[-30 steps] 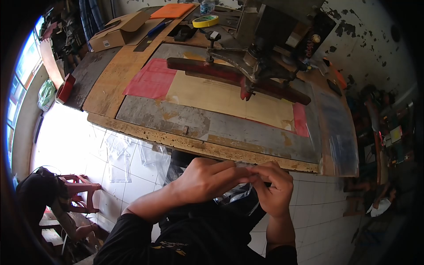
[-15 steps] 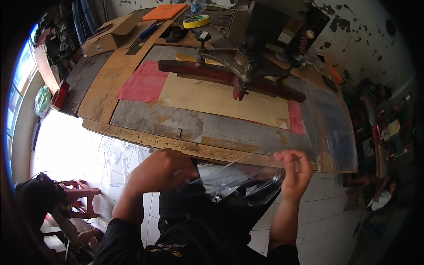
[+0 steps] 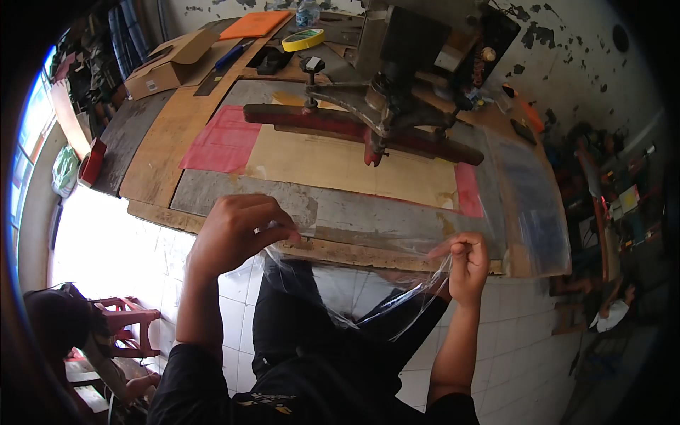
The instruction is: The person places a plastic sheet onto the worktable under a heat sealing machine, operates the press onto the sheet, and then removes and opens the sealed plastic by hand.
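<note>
A thin, clear plastic sheet (image 3: 354, 290) sags between my two hands, over my lap and along the table's front edge. On its left end my left hand (image 3: 244, 230) is closed, the thumb and fingers drawn together. At the other end, my right hand (image 3: 467, 269) pinches the plastic between thumb and fingers. Beyond my hands, the press bar (image 3: 361, 133) hangs above a cream sheet (image 3: 326, 159) with pink material (image 3: 223, 138) at its ends, on a worn grey metal plate (image 3: 248, 195).
Clear sheets (image 3: 535, 219) lie at the table's right side. Toward the back left are a cardboard box (image 3: 166, 67), a roll of yellow tape (image 3: 303, 40) and an orange folder (image 3: 255, 25). A person (image 3: 64, 319) sits low at left near a red stool (image 3: 131, 322); another person (image 3: 616, 312) is far right.
My left hand has risen toward the table and now draws up the left end of the plastic sheet. The sheet is spread wider. My right hand stays near its place, still pinching.
</note>
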Available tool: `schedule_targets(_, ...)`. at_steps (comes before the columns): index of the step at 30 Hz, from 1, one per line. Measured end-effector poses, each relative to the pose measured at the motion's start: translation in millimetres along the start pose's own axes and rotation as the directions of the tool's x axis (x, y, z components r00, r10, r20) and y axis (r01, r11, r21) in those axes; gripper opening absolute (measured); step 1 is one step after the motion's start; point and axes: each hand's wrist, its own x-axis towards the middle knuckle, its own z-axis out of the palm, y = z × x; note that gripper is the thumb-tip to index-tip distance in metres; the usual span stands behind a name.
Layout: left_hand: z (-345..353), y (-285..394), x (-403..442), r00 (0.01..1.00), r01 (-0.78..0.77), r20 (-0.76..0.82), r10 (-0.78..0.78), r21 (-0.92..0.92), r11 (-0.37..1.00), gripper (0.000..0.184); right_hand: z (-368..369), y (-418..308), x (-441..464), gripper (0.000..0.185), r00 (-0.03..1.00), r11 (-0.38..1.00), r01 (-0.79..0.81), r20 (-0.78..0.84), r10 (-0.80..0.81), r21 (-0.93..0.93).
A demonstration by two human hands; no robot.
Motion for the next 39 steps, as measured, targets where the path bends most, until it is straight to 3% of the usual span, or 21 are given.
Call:
schedule_targets(3, 0.3, -0.3, -1.8, 1.000, 0.001, 0.015, -0.001, -0.002, 1.000, 0.019, -1.3, 4.9, 0.5, 0.025, 1.000, 1.000, 0.013, -0.020, -0.013, -0.001)
schedule_targets(5, 5.7, -2.8, -1.2, 0.993, -0.003, -0.120, -0.013, -0.132, 0.991, 0.019, 1.2, 4.6, 2.7, 0.025, 0.996, 1.000, 0.016, -0.088, -0.017, -0.015)
schedule_targets(9, 34.3, -5.1, 6.6, 0.973, -0.026, -0.227, -0.027, -0.226, 0.974, 0.019, 9.1, 9.6, 8.0, 0.025, 0.970, 1.000, -0.017, -0.241, 0.016, -0.004)
schedule_targets(10, 49.8, -3.2, 9.3, 0.954, 0.107, -0.193, -0.231, -0.501, 0.859, 0.025, 7.1, 15.9, 9.8, 0.025, 0.941, 0.997, -0.052, -0.338, 0.032, -0.049)
schedule_targets(11, 61.1, -1.0, 11.8, 0.906, 0.210, -0.106, -0.410, -0.728, 0.652, 0.032, 4.6, 22.5, 12.3, 0.025, 0.901, 0.992, -0.089, -0.432, 0.042, -0.089)
schedule_targets(14, 78.4, -3.8, 16.6, 0.912, 0.314, 0.060, -0.406, -0.739, 0.596, 0.054, 0.4, 37.0, 8.5, 0.026, 0.888, 0.990, -0.130, -0.451, 0.090, -0.058)
schedule_targets(15, 87.5, -7.1, 17.8, 0.910, 0.313, 0.053, -0.411, -0.739, 0.596, 0.054, 0.2, 39.8, 6.2, 0.027, 0.874, 0.984, -0.168, -0.471, 0.123, -0.055)
schedule_targets(17, 100.8, -10.9, 18.8, 0.888, 0.235, 0.004, -0.460, -0.863, 0.447, 0.053, -1.0, 43.2, 3.5, 0.026, 0.869, 0.983, -0.178, -0.477, 0.133, -0.052)
schedule_targets(19, 98.4, -13.5, 16.6, 0.877, 0.273, 0.031, -0.480, -0.854, 0.444, 0.043, -2.2, 43.4, 4.1, 0.024, 0.870, 0.981, -0.194, -0.461, 0.175, 0.006)
schedule_targets(21, 97.5, -15.1, 15.6, 0.836, 0.356, 0.130, -0.532, -0.867, 0.348, 0.034, -3.4, 46.1, 3.3, 0.023, 0.870, 0.981, -0.194, -0.461, 0.175, 0.005)
schedule_targets(25, 94.5, -14.9, 14.6, 0.817, 0.437, 0.136, -0.560, -0.780, 0.448, 0.034, -4.0, 47.5, 2.8, 0.022, 0.864, 0.982, -0.183, -0.471, 0.179, 0.038)
schedule_targets(31, 84.0, 6.8, 14.3, 0.889, 0.245, 0.058, -0.455, -0.899, 0.364, 0.031, -12.9, 37.8, 5.3, 0.030, 0.883, 0.972, -0.204, -0.405, 0.235, 0.120)
schedule_targets(34, 85.0, 10.7, 10.9, 0.902, 0.176, -0.040, -0.431, -0.875, 0.450, 0.035, -19.2, 25.5, 3.9, 0.036, 0.910, 0.974, -0.224, -0.354, 0.218, 0.022)
schedule_targets(39, 81.6, 19.8, 9.8, 0.899, 0.161, -0.128, -0.418, -0.792, 0.588, 0.032, -22.0, 3.7, 4.8, 0.031, 0.926, 0.976, -0.211, -0.329, 0.184, -0.050)
